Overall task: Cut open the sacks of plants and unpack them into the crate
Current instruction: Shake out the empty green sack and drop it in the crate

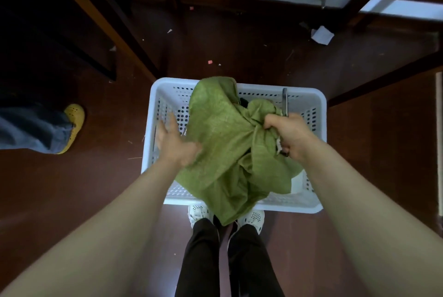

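A green woven sack (220, 138) hangs crumpled over a white perforated plastic crate (309, 100) on the dark red floor. My right hand (286, 135) grips a bunched fold of the sack and also holds scissors (284, 102), whose metal blades point away from me. My left hand (173, 138) is at the sack's left side with its fingers spread and relaxed, blurred, holding nothing. A dark patch shows inside the sack's opening near the top; no plants can be made out.
My feet in white shoes (251, 218) stand just in front of the crate. Another person's leg and yellow shoe (73, 124) are at the left. Wooden furniture legs (100, 23) frame the floor behind. A scrap of white paper (322, 35) lies at the back right.
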`<act>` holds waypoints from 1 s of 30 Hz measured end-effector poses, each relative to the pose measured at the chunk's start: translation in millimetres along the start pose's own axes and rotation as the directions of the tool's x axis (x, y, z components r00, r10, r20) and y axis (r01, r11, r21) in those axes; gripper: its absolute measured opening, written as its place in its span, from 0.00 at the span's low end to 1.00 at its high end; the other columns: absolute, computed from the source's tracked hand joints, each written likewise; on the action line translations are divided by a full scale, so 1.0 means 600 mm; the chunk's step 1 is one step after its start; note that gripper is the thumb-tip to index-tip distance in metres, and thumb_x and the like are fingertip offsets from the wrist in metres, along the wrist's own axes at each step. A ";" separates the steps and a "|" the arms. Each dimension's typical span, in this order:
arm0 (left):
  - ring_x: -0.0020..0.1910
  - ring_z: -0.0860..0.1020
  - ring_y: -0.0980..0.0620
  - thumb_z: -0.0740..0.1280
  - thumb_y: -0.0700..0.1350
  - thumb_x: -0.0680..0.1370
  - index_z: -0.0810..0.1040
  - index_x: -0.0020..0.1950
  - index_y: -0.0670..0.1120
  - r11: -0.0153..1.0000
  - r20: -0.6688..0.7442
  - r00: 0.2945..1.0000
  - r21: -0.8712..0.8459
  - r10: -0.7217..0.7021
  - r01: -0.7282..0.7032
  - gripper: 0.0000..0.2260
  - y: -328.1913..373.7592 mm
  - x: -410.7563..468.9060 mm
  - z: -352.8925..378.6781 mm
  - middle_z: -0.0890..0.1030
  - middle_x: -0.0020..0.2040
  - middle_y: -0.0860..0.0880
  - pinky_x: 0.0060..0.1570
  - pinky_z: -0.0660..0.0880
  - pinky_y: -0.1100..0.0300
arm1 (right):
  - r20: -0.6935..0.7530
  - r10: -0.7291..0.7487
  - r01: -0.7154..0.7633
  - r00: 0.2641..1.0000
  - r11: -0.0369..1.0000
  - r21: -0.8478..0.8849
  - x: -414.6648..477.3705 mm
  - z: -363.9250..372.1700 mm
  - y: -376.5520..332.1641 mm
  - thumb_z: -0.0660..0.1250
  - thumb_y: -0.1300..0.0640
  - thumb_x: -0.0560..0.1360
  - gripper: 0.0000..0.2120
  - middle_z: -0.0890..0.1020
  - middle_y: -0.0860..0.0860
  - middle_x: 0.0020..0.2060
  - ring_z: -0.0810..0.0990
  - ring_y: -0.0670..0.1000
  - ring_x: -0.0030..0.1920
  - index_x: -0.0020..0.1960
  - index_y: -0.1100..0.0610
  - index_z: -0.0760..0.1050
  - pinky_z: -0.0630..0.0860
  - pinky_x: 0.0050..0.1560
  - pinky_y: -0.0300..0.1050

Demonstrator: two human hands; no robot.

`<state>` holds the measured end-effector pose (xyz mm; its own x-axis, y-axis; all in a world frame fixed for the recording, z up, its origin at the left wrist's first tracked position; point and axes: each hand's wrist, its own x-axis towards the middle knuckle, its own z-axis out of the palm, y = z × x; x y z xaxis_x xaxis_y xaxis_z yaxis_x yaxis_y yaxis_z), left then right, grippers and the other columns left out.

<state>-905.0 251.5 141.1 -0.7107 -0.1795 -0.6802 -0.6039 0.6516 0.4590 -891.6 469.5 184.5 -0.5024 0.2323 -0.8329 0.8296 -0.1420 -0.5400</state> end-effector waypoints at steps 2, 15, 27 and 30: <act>0.72 0.63 0.41 0.74 0.35 0.66 0.44 0.78 0.54 0.991 0.274 0.960 -0.106 -0.053 0.085 0.52 -0.003 -0.003 0.010 0.52 0.77 0.49 0.62 0.72 0.45 | -0.018 0.019 -0.019 1.000 0.999 0.047 0.003 -0.007 0.001 0.63 0.65 0.69 0.02 0.73 0.51 0.20 0.72 0.49 0.20 0.41 0.61 0.71 0.70 0.23 0.36; 0.54 0.76 0.43 0.64 0.33 0.77 0.71 0.63 0.38 0.903 0.209 0.975 -0.430 0.072 0.025 0.15 0.097 -0.114 -0.033 0.76 0.53 0.44 0.54 0.77 0.51 | 0.062 -0.292 0.202 0.954 0.475 -0.856 -0.096 -0.080 -0.050 0.75 0.46 0.66 0.19 0.82 0.50 0.48 0.80 0.54 0.50 0.53 0.50 0.76 0.77 0.49 0.47; 0.54 0.78 0.46 0.79 0.40 0.65 0.69 0.65 0.43 0.847 0.056 0.918 -0.409 0.394 -0.338 0.31 0.239 -0.264 -0.189 0.75 0.60 0.47 0.43 0.82 0.54 | -0.124 -0.570 0.327 0.812 0.620 -0.713 -0.333 -0.130 -0.223 0.67 0.54 0.70 0.11 0.76 0.52 0.31 0.77 0.55 0.34 0.32 0.55 0.71 0.70 0.34 0.45; 0.47 0.81 0.46 0.77 0.39 0.68 0.73 0.58 0.43 0.805 -0.024 0.891 -0.417 0.454 -0.422 0.22 0.263 -0.291 -0.216 0.79 0.53 0.47 0.40 0.81 0.56 | -0.173 -0.656 0.410 0.735 0.633 -0.657 -0.368 -0.132 -0.236 0.69 0.53 0.68 0.10 0.78 0.52 0.32 0.79 0.56 0.36 0.32 0.54 0.73 0.74 0.35 0.47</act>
<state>-923.0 290.0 406.4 -0.9159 0.1183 -0.3835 -0.3369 0.2928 0.8949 -878.9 514.5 454.7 -0.8710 0.4305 -0.2368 0.4792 0.6379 -0.6029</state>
